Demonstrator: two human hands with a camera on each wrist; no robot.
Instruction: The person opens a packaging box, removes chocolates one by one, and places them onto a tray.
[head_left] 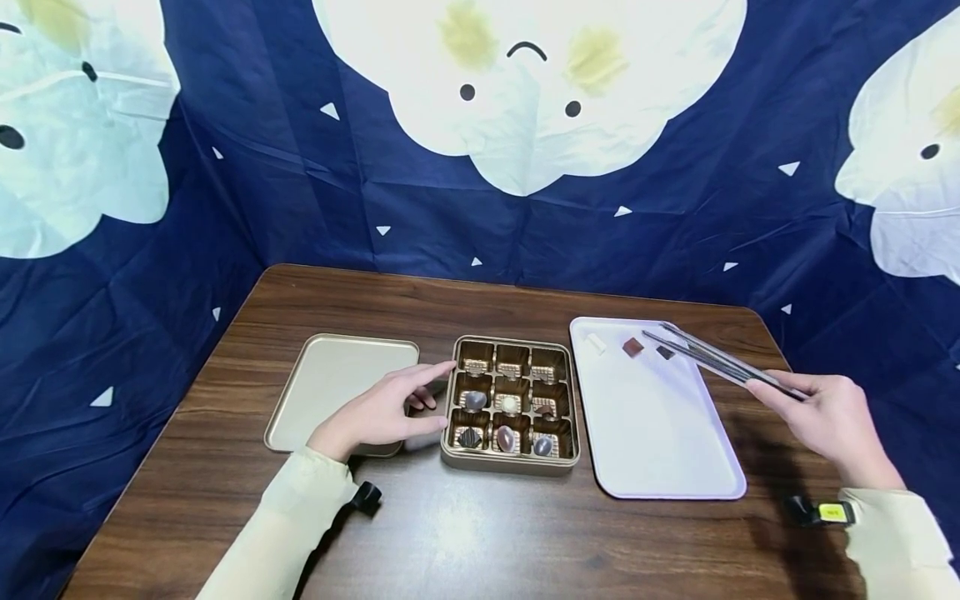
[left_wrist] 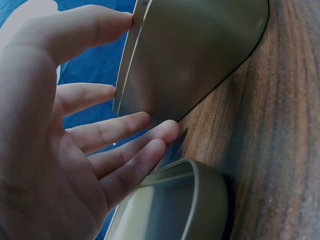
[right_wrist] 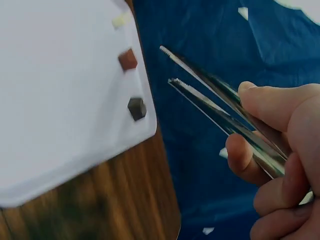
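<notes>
Item: tweezers (head_left: 720,358), steel, held over the far right of the white tray (head_left: 660,433); my right hand (head_left: 832,421) has its fingers (right_wrist: 260,100) pinched around the shafts, tips apart. I judge them light, stiff and slippery, best gripped mid-shaft. Three small chocolates (head_left: 632,347) lie on the tray's far end, likely fragile. My left hand (head_left: 382,412) rests, fingers straight, against the gold chocolate box (head_left: 510,462); lid (head_left: 330,392) further left. Only the right wrist view shows the tips' serrations.
</notes>
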